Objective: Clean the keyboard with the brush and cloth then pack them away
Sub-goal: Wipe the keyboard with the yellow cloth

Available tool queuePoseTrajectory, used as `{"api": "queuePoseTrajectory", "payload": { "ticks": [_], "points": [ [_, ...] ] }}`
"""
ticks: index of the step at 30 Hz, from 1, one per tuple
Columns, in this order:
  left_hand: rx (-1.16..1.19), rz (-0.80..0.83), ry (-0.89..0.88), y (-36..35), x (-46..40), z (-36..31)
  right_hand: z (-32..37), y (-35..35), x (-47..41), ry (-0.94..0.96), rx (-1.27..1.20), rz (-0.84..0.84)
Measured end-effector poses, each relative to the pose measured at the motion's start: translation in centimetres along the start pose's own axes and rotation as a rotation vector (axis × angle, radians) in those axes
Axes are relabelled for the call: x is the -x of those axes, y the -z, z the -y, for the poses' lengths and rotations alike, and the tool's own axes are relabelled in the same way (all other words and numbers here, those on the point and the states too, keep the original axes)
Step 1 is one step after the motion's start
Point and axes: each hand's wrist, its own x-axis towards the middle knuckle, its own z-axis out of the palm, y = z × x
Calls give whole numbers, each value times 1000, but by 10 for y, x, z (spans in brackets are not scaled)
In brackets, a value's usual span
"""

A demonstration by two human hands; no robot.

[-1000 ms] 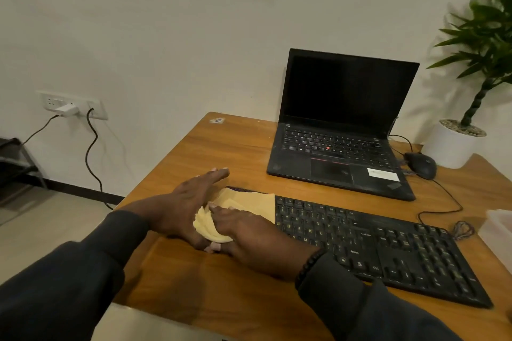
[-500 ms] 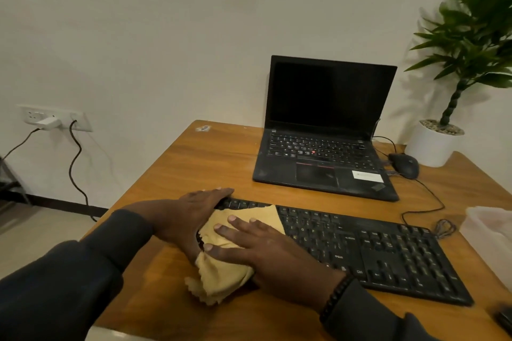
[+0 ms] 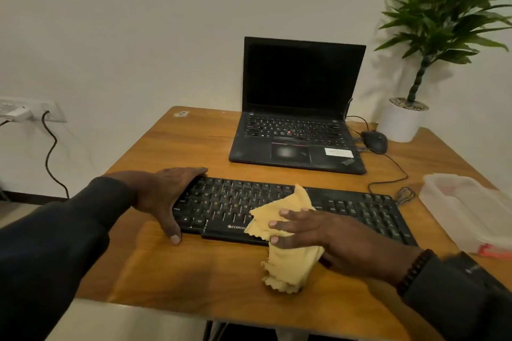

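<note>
My right hand [image 3: 324, 232], fingers spread flat, presses the cloth [image 3: 285, 232] mid-keyboard [image 3: 346, 207]; my left hand [image 3: 166, 196], fingers open, steadies its end. Wiping is underway, I judge; no brush is visible, and packing remains.

Both arms were covered in long dark sleeves — near-black, plain, reaching to the wrists. The left hand [image 3: 163, 194] was bare, no rings or watch visible. The right hand [image 3: 327, 235] was also bare — a bracelet of small dark round beads [image 3: 414, 271] sat at its wrist, against the cuff.
</note>
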Motion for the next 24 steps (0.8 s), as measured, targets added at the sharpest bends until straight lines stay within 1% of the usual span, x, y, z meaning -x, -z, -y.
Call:
{"api": "queuePoseTrajectory", "payload": {
  "ticks": [6,9,10,12,14,16,18,19,21,24],
  "points": [
    [-28,38,34,3,2,-5,-23,13,60,-63,29,76],
    [-44,74,52,7,2,-13,-39,34,89,-129,-109,96],
    [-34,79,55,9,2,-18,-43,40,95,-169,-139,80],
    [13,35,22,12,0,-36,-50,50,98,-282,-179,-59],
    [83,-54,-61,15,-4,-66,-53,54,90,-409,-231,-282],
    [119,-92,-147,16,-12,-103,-52,52,72,-489,-247,-470],
    [93,-89,-228,14,-26,-139,-48,49,48,-531,-194,-544],
    [62,-84,-252,12,-34,-154,-45,47,36,-531,-151,-542],
    [-41,-81,-265,9,-49,-175,-41,39,17,-500,-84,-475],
    [-144,-57,-208,-1,-66,-181,-36,16,5,-380,-56,-357]
  ]
}}
